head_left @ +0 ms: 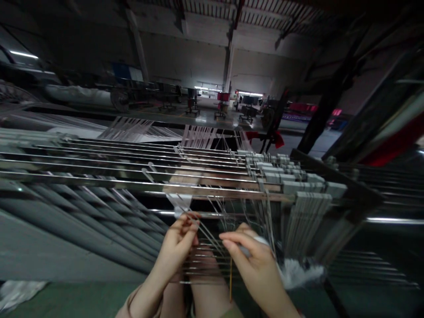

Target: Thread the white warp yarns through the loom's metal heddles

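Observation:
My left hand [182, 236] is closed near the lower middle, its thumb and fingers pressed together beside thin metal strips [207, 234]. What it pinches is too small to name. To its right, my right hand [250, 251] has thumb and forefinger close together at the strips' right side. A thin yellow stick [231, 280] hangs down below those fingertips. Something white lies against the right hand's back fingers. Loose pale threads [232, 212] run above both hands.
Long metal rails [99, 181] cross the machine above the hands. Packed grey strips [308, 221] hang at the right, near white fluff [300, 274]. Rows of grey strips [132, 221] slant at the left. A red cloth [278, 139] hangs behind.

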A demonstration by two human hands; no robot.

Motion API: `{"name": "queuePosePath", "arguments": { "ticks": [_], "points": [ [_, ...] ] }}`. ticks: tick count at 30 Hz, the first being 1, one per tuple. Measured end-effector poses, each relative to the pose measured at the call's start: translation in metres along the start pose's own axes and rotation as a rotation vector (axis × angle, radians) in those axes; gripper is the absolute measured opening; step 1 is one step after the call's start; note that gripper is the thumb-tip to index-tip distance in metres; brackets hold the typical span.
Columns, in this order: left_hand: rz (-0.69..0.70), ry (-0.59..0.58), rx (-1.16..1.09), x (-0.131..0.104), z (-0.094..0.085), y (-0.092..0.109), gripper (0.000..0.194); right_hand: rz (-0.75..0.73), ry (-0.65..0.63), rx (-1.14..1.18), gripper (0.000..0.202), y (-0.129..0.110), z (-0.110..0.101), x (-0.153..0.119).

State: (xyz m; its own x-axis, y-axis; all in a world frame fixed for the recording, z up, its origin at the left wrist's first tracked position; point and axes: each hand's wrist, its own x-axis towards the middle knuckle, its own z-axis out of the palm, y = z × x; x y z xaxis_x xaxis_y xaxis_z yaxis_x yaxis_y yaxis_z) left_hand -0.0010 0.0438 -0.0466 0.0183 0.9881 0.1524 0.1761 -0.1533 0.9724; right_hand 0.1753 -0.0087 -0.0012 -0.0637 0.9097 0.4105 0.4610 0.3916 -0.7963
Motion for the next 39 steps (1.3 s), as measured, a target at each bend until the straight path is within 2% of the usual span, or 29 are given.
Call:
{"name": "queuePosePath", "arguments": {
  "ticks": [2, 4, 7, 10, 12, 14, 16, 18, 21, 23, 25, 27, 30, 34, 37, 39],
  "points": [
    [0.052, 0.104, -0.013, -0.01, -0.01, 0.006, 0.02, 0.024, -0.066, 0.009, 0.017, -0.002, -0.001, 0.002],
    [0.102, 0.124, -0.04, -0.024, -0.019, 0.016, 0.012, 0.036, -0.121, 0.02, 0.019, -0.008, 0.0, 0.006],
    [0.157, -0.02, -0.042, -0.047, -0.022, 0.033, 0.008, 0.037, -0.223, 0.06, 0.02, -0.017, 0.006, 0.017],
    [0.168, -0.179, 0.081, -0.057, -0.018, 0.041, 0.01, 0.045, -0.307, 0.093, 0.02, -0.02, 0.014, 0.024],
    [0.091, -0.266, 0.119, -0.053, -0.017, 0.039, 0.014, 0.082, -0.294, 0.096, 0.017, -0.017, 0.014, 0.022],
    [0.01, -0.282, 0.061, -0.043, -0.016, 0.031, 0.018, 0.1, -0.196, 0.11, 0.012, -0.011, 0.011, 0.015],
    [0.022, -0.191, 0.006, -0.028, -0.014, 0.02, 0.02, 0.035, -0.034, 0.14, 0.009, -0.007, 0.004, 0.005],
    [0.115, -0.039, 0.044, -0.012, -0.01, 0.007, 0.02, -0.068, 0.07, 0.144, 0.013, -0.005, -0.002, -0.005],
    [0.202, 0.099, 0.135, 0.009, 0.001, -0.008, 0.023, -0.097, 0.019, 0.086, 0.023, -0.005, -0.007, -0.013],
    [0.18, 0.084, 0.117, 0.018, 0.007, -0.009, 0.028, -0.04, -0.038, 0.058, 0.022, -0.005, -0.006, -0.013],
    [0.151, 0.025, 0.071, 0.02, 0.007, -0.002, 0.03, 0.01, -0.086, 0.058, 0.021, -0.004, -0.004, -0.01],
    [0.121, -0.02, 0.014, 0.015, 0.002, 0.01, 0.031, 0.05, -0.134, 0.06, 0.021, -0.003, -0.002, -0.008],
    [0.121, 0.016, -0.03, 0.002, -0.011, 0.022, 0.026, 0.082, -0.188, 0.054, 0.023, -0.004, 0.0, -0.004],
    [0.178, 0.057, 0.068, -0.002, -0.016, 0.013, 0.018, 0.078, -0.194, 0.051, 0.023, -0.007, 0.0, 0.0],
    [0.124, 0.058, 0.054, 0.011, -0.008, 0.001, 0.021, 0.079, -0.17, 0.031, 0.022, -0.007, -0.002, -0.001],
    [0.073, -0.006, -0.01, 0.019, -0.003, 0.001, 0.026, 0.094, -0.165, 0.021, 0.021, -0.006, -0.004, -0.003]
  ]
}}
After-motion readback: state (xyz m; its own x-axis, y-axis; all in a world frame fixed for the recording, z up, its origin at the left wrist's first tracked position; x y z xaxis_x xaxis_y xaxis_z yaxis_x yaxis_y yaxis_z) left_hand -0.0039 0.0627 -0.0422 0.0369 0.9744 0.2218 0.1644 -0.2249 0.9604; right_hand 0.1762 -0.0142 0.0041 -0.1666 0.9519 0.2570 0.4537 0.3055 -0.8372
